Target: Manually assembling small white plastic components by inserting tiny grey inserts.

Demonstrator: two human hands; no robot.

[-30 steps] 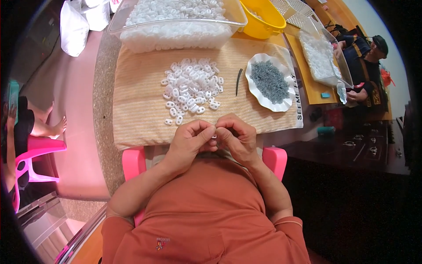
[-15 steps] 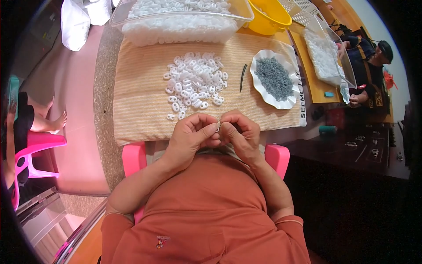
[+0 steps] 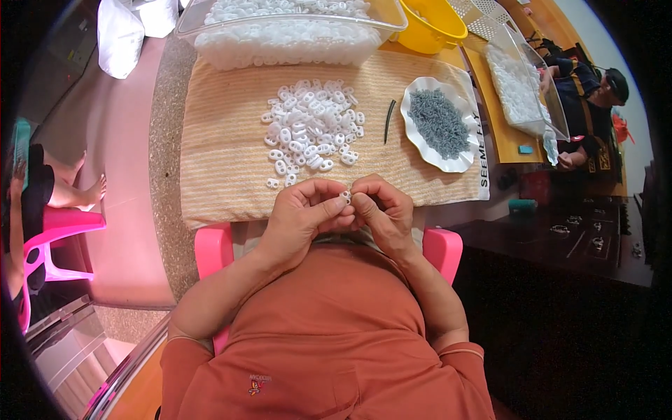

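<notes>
Close to my body, at the near edge of the cloth, both hands meet fingertip to fingertip. Between thumb and finger, my left hand pinches a small white two-holed plastic piece. The fingers of my right hand are closed against the same piece from the right; whether they also hold a small grey part is hidden. Just beyond lies a loose pile of similar white pieces. To the right, a white wavy-edged plate carries a heap of small grey parts. A thin dark stick rests left of the plate.
A clear bin full of white pieces stands at the far edge of the striped cloth, beside a yellow basin. At far right a person sits by another filled bin. Someone sits on a pink chair at left.
My fingers have shifted slightly, and the white piece between them shows more plainly now. Both hands stay together in nearly the same place.
</notes>
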